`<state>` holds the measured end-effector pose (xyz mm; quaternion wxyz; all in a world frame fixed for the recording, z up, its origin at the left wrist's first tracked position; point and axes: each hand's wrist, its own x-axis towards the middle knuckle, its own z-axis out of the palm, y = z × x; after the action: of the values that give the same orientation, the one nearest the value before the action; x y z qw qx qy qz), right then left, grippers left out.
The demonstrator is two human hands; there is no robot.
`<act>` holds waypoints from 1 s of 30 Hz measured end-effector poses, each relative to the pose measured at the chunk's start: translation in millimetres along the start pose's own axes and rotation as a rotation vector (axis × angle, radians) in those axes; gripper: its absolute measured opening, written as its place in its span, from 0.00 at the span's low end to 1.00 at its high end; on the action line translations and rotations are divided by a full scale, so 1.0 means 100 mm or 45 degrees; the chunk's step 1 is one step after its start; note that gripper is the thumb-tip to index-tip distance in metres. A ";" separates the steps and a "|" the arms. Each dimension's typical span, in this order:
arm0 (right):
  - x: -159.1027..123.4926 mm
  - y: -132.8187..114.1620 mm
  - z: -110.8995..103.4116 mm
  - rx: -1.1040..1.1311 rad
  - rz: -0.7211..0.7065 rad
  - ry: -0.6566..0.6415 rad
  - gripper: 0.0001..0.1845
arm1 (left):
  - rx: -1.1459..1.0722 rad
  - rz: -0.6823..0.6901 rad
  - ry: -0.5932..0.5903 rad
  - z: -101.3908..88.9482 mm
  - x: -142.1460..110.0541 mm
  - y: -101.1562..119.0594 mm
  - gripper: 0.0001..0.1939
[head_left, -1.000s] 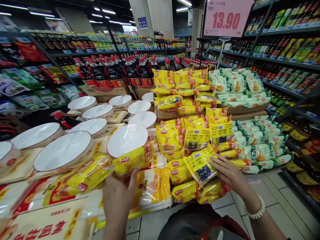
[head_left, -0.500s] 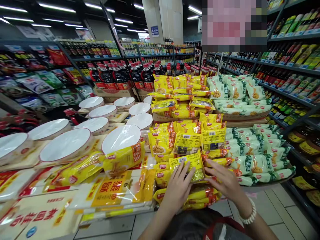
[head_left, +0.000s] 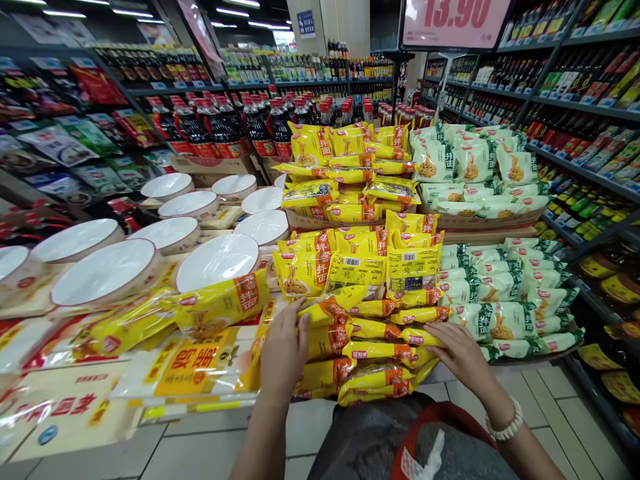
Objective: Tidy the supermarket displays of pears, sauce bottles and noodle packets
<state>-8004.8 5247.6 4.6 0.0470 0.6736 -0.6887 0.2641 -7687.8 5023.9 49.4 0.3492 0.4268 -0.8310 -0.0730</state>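
Observation:
My left hand (head_left: 287,343) is at the left side of the stacked yellow noodle packets, its fingers and thumb closed around the left end of a tilted noodle packet (head_left: 333,307). My right hand (head_left: 463,353) rests on the right side of the same stack. Its fingers are stretched out and touch the end of another yellow packet (head_left: 419,337); the underside of this hand is hidden. Between the hands, more yellow packets (head_left: 383,351) lie flat in layers. Behind them, yellow packets (head_left: 356,270) stand or lean with their printed faces showing.
White bowls (head_left: 217,263) stand to the left, with loose yellow packets (head_left: 223,303) and flat noodle bags (head_left: 195,367) in front. Green-and-white packets (head_left: 505,320) fill the right side. Dark sauce bottles (head_left: 225,130) stand behind. A price sign (head_left: 450,23) hangs above.
My left hand has moved left from the middle of the stack, and the packet lying there is now tilted at the left. My right hand has shifted slightly right. The view has shifted.

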 end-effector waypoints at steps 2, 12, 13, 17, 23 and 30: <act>0.05 0.03 0.05 0.004 0.018 0.010 0.18 | 0.027 0.124 -0.033 0.05 -0.02 0.04 0.25; 0.58 0.18 0.08 0.268 0.268 0.054 0.15 | 0.171 0.411 0.198 -0.21 -0.04 -0.13 0.23; 0.63 0.20 0.07 0.287 0.287 0.024 0.15 | 0.185 0.394 0.288 -0.28 -0.04 -0.18 0.23; 0.74 0.27 0.04 0.323 0.323 -0.009 0.16 | 0.305 0.243 0.430 -0.47 -0.11 -0.50 0.21; 0.60 0.17 0.04 0.141 0.204 0.081 0.12 | 0.259 0.221 0.040 -0.58 -0.27 -0.94 0.30; 0.02 -0.46 0.30 0.019 0.036 0.500 0.25 | 0.195 0.305 0.043 -0.60 -0.35 -0.39 0.35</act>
<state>-7952.6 5234.9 -6.6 0.1719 0.5998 -0.6736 0.3961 -7609.9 5037.0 60.1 0.3356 0.3512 -0.8732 0.0399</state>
